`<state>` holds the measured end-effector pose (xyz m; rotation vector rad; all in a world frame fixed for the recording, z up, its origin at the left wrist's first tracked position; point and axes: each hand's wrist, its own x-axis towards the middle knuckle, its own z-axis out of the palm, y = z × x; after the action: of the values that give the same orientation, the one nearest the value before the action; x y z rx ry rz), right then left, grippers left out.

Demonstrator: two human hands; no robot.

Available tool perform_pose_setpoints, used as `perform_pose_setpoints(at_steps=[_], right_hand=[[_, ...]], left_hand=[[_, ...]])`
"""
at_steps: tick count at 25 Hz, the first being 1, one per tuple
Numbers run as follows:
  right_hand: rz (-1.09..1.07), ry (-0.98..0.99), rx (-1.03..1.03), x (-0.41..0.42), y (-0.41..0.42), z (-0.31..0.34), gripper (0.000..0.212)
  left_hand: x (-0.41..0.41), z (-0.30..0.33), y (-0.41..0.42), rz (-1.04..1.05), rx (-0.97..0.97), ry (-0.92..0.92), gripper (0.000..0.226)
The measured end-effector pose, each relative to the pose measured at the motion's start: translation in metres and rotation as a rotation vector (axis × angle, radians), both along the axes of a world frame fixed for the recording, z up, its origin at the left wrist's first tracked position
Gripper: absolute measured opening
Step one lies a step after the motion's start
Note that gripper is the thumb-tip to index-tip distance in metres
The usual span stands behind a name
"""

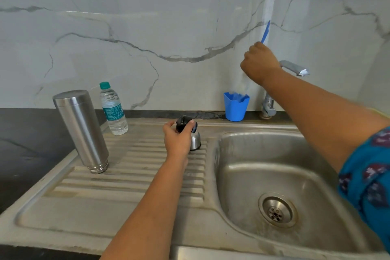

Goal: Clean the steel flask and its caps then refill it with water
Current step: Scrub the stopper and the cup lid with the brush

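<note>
The steel flask (pixel 81 130) stands upside down on the ribbed drainboard (pixel 130 177) at the left. My left hand (pixel 176 139) grips a black inner cap (pixel 183 124) over the drainboard's right end. Just beside that hand a steel outer cap (pixel 195 142) rests on the drainboard. My right hand (pixel 260 63) is raised above a blue cup (pixel 235 107) and holds a blue-handled brush (pixel 265 31), whose blurred bristle end hangs toward the cup.
A clear plastic water bottle (pixel 113 110) with a green lid stands behind the flask. The tap (pixel 294 68) rises at the back right of the steel sink basin (pixel 274 175). Dark counter (pixel 25 143) lies to the left; a marble wall stands behind.
</note>
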<state>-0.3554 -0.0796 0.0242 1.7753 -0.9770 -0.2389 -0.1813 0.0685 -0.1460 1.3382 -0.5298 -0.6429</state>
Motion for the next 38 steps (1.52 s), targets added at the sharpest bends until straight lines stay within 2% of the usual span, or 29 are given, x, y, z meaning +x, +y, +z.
perform_pose_setpoints(at_steps=[6, 9, 11, 13, 17, 19, 21, 27, 31, 35, 38], right_hand=[[-0.086, -0.369, -0.102, -0.052, 0.068, 0.039, 0.012], [-0.144, -0.617, -0.038, -0.093, 0.097, 0.011, 0.009], [-0.124, -0.925, 0.121, -0.128, 0.109, -0.024, 0.014], [-0.059, -1.248, 0.403, -0.157, 0.118, -0.068, 0.011], [0.044, -1.549, 0.917, -0.180, 0.125, -0.146, 0.009], [0.098, -1.615, 1.043, -0.186, 0.127, -0.161, 0.010], [0.129, -1.616, 1.082, -0.195, 0.126, -0.162, 0.010], [0.088, -1.475, 0.934, -0.185, 0.119, -0.167, 0.007], [0.111, -1.506, 0.966, -0.174, 0.123, -0.166, 0.011], [0.084, -1.559, 0.859, -0.153, 0.138, -0.166, 0.011], [0.103, -1.577, 0.907, -0.156, 0.144, -0.164, 0.010]], left_hand=[[-0.014, -0.002, 0.002, -0.135, 0.009, 0.048, 0.049], [-0.028, 0.001, 0.008, -0.241, -0.048, 0.199, 0.017], [-0.040, 0.005, 0.013, -0.322, -0.098, 0.364, 0.006], [-0.050, 0.004, 0.011, -0.350, -0.109, 0.469, 0.011], [-0.073, 0.003, 0.007, -0.319, -0.095, 0.657, 0.021], [-0.085, 0.001, 0.001, -0.316, -0.106, 0.707, 0.023], [-0.093, -0.006, -0.008, -0.323, -0.086, 0.682, 0.027], [-0.094, -0.019, -0.023, -0.459, -0.045, 0.540, 0.031], [-0.081, -0.020, -0.024, -0.324, -0.157, 0.611, 0.037], [-0.083, -0.011, -0.023, -0.362, -0.231, 0.562, 0.040], [-0.085, -0.011, -0.017, -0.285, -0.254, 0.542, 0.034]])
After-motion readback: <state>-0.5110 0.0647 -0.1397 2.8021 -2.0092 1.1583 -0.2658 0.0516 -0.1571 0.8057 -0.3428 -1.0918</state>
